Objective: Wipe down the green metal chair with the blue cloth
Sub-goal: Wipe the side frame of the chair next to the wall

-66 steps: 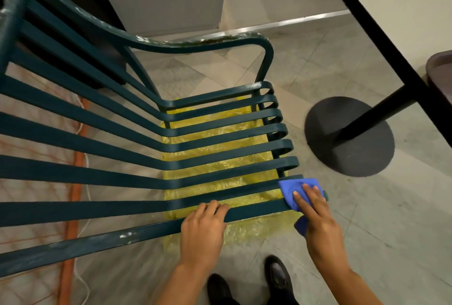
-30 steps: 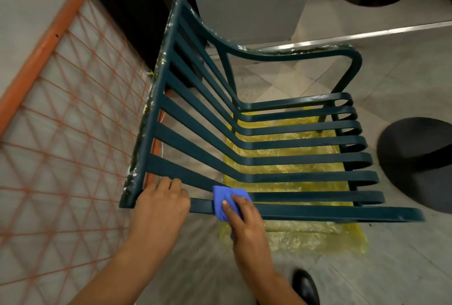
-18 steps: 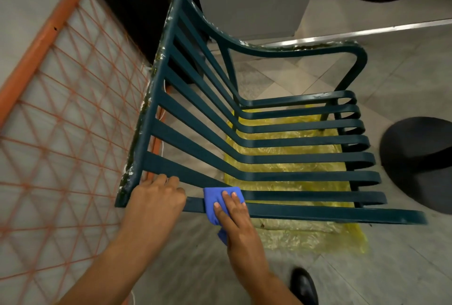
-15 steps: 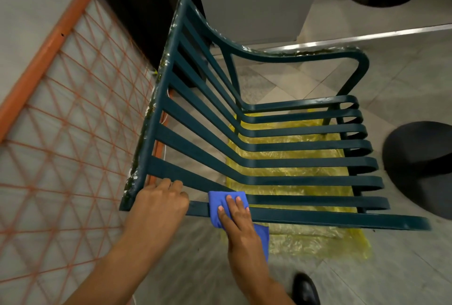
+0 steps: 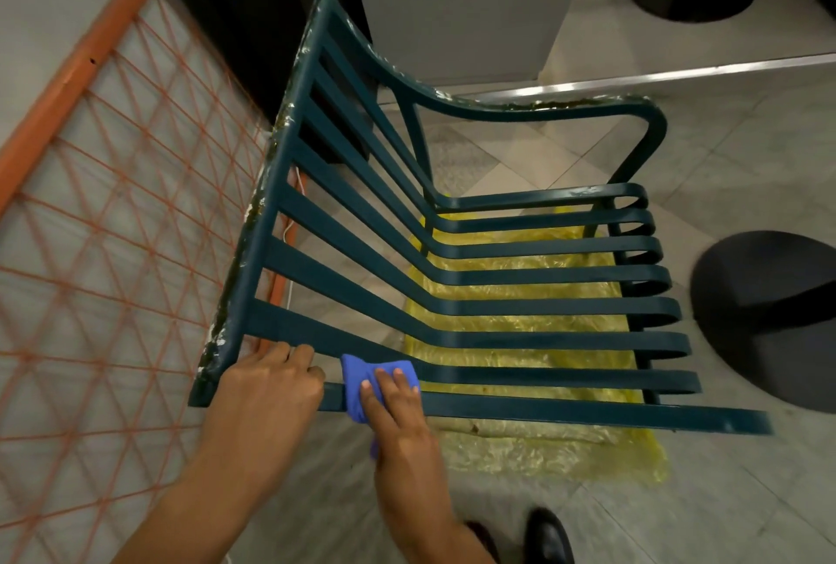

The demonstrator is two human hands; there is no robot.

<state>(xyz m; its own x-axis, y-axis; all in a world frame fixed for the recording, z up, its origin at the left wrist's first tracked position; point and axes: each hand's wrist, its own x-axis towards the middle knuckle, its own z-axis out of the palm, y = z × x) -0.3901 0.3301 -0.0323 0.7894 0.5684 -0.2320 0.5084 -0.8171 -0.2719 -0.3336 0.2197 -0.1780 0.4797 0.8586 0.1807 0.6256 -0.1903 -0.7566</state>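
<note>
The right hand (image 5: 398, 400) covers most of the blue cloth (image 5: 357, 382) on the chair (image 5: 543, 305).

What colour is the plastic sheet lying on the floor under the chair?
Yellow, translucent and crinkled. The plastic sheet shows in the head view, beneath the chair.
</note>
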